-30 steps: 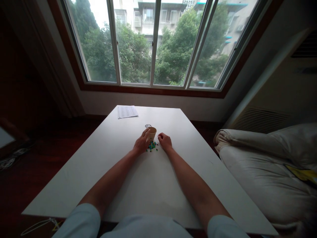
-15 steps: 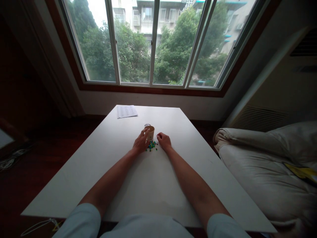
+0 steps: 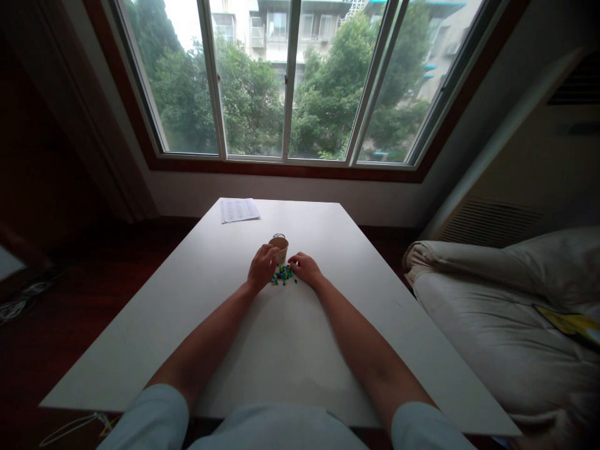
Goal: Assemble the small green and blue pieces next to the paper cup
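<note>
A brown paper cup (image 3: 281,250) stands upright on the white table (image 3: 285,350), its open mouth facing up. My left hand (image 3: 262,267) is closed against the left side of this cup, and its fingers hide part of the wall. Just in front of the cup lies a loose pile of small green, blue, yellow and dark beads (image 3: 284,275). At the pile's right edge my right hand (image 3: 307,269) has its fingers curled in a pinch. Whatever is between those fingertips is too small to make out.
Behind the cup is a small ring-shaped object (image 3: 279,235), partly hidden. Sheets of printed paper (image 3: 240,210) lie at the table's far left corner. A covered, cushioned seat (image 3: 478,300) stands to the right, and a window (image 3: 285,81) is beyond the table.
The cup has shifted slightly left with my left hand, whose fingers have drawn in from a spread pose. My right hand has moved left to the edge of the beads.
</note>
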Demonstrator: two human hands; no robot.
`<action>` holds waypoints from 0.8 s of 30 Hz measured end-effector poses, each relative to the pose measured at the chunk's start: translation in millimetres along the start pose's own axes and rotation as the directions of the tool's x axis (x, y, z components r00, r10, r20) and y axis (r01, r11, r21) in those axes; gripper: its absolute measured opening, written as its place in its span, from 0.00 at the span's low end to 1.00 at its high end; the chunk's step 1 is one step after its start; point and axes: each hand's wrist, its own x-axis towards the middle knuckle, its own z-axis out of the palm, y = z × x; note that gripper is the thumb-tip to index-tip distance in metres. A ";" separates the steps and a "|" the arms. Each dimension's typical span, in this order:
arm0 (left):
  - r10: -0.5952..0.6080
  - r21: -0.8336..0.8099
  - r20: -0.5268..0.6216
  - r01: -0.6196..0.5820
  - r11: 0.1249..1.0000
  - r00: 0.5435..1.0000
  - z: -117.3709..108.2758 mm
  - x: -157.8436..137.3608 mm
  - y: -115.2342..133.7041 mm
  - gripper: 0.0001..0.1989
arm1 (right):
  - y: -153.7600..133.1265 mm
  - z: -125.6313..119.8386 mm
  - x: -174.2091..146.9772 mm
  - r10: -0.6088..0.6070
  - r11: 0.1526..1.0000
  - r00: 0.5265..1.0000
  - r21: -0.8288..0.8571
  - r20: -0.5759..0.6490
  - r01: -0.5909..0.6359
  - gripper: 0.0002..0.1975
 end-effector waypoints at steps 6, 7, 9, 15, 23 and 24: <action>0.002 -0.035 -0.020 -0.003 0.999 1.000 -6.6 -0.9 2.1 0.17 | -12.2 -3.4 -1.7 -0.094 0.993 0.993 -0.065 0.072 0.099 0.11; -0.021 -0.029 -0.030 0.020 0.999 0.999 -7.4 -1.3 1.4 0.16 | -14.5 -4.2 -2.3 -0.102 0.991 0.991 -0.075 0.086 0.108 0.11; -0.079 -0.015 -0.040 0.078 0.997 0.996 -7.3 -2.2 -1.7 0.14 | -18.4 -5.0 -3.3 -0.123 0.988 0.987 -0.086 0.105 0.132 0.11; -0.252 0.056 0.219 0.246 0.968 0.943 1.1 -3.7 -19.4 0.10 | -26.1 -3.9 -4.1 -0.205 0.975 0.970 -0.064 0.128 0.214 0.12; -0.252 0.176 0.560 0.184 0.967 0.789 -19.2 8.5 -25.7 0.13 | -23.1 -3.3 -4.4 -0.255 0.961 0.962 -0.088 0.099 0.263 0.11; -0.226 0.164 0.607 0.159 0.974 0.762 -22.5 9.8 -24.7 0.14 | -20.5 -4.3 -4.1 -0.236 0.965 0.969 -0.105 0.068 0.242 0.11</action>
